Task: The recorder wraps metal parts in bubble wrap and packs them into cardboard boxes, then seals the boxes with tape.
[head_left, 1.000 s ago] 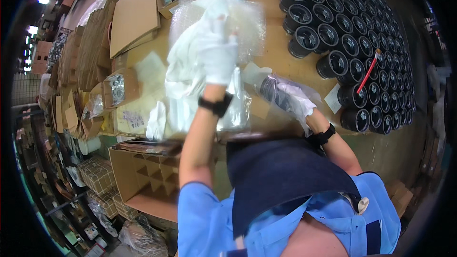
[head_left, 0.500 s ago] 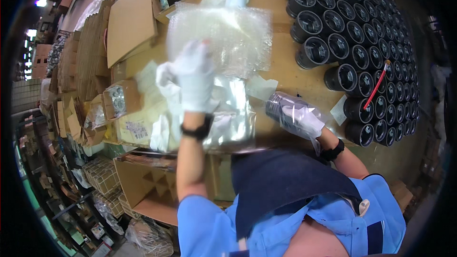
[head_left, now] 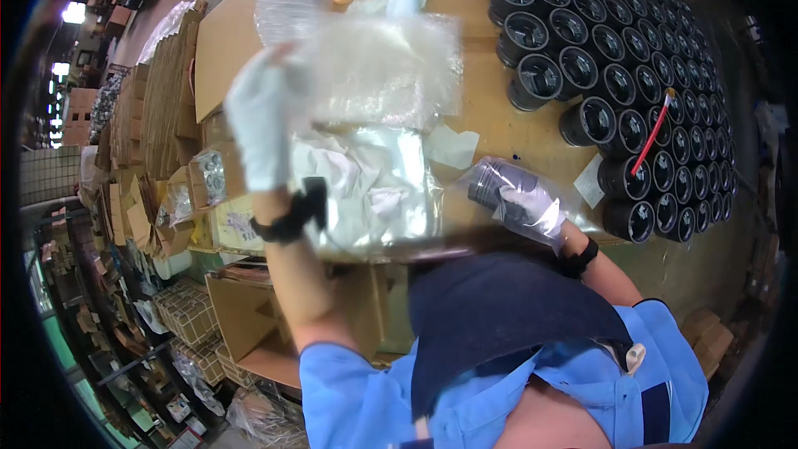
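Note:
My left hand (head_left: 262, 112), in a white glove, is raised at the left edge of a stack of bubble wrap (head_left: 378, 75). Its fingertips pinch a sheet of bubble wrap (head_left: 289, 8), which is smeared by motion and lifts up and away from the stack. At the right, near the table's front edge, my gloved right hand (head_left: 536, 208) grips a dark cylindrical cup (head_left: 499, 187) lying on its side. A clear plastic bag (head_left: 478, 173) surrounds the cup and partly covers that hand.
Black cups (head_left: 536, 79) stand in dense rows on the right, with a red-handled brush (head_left: 652, 133) across them. Crumpled white cloth (head_left: 332, 162) lies on clear plastic bags (head_left: 407, 191). Flattened cartons (head_left: 158, 91) stand at the left; an open carton (head_left: 249, 308) sits below the table.
My left hand has moved left from over the bubble wrap stack, and a sheet now rises from its fingers. My right hand still holds the bagged cup in nearly the same place.

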Action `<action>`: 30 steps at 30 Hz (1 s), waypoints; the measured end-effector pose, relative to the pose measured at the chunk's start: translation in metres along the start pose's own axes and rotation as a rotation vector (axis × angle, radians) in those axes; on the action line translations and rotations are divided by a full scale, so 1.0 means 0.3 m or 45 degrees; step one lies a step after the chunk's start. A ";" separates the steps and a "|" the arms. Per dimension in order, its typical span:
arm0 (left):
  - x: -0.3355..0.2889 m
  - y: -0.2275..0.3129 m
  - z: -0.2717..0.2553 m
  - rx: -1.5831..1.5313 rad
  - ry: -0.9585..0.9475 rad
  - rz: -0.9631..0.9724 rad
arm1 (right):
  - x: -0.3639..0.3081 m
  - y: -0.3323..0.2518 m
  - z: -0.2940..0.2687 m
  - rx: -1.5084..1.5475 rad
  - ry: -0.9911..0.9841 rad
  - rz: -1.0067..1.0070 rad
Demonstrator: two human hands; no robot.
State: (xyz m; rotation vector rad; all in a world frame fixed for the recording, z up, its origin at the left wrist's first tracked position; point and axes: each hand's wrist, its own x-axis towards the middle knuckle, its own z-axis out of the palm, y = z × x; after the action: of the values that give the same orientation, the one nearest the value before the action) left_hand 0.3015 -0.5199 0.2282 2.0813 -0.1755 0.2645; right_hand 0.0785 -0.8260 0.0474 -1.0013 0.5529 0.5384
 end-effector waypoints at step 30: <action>-0.669 0.089 0.270 0.213 -0.513 0.749 | -0.113 -0.286 0.375 -2.156 -0.410 -0.434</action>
State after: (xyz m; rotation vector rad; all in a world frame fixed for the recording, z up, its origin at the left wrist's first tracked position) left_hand 0.1109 -0.6001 0.1591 2.1870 -1.0467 0.2104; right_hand 0.1293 -0.7694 0.1712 -2.4616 -0.5611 0.8144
